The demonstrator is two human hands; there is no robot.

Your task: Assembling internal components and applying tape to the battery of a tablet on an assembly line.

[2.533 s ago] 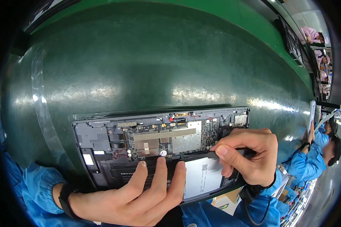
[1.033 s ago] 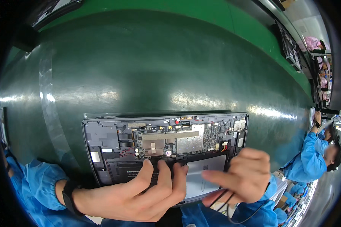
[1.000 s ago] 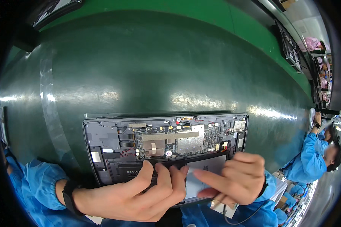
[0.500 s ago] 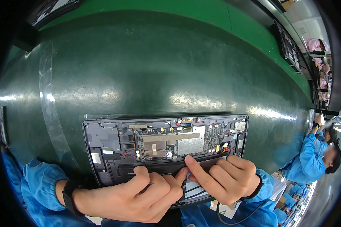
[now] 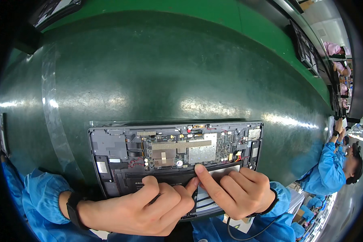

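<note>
The dark-grey rectangular device chassis (image 5: 109,141) lies left-to-right across the near side of the green counter (image 5: 149,80), its silver-shielded circuit board (image 5: 201,154) closer to the right hand (image 5: 244,193), index finger extended, than to the left hand (image 5: 137,209), fingers bent, both grips indeterminable.

Laptop (image 5: 109,143): near-left corner hidden behind the left hand (image 5: 149,207).
Pale panel (image 5: 207,205): largely covered by the right hand (image 5: 244,191); its dark stripes are unclear.
Fingers: too overlapped to tell any grip.
Cable (image 5: 246,239): ends lost behind hand and sleeve (image 5: 280,193).
Dark device (image 5: 58,12), table's (image 5: 149,72) far left: cut off.
Pink-clad workers (image 5: 332,48), beyond the table's right edge: too small to tell.
</note>
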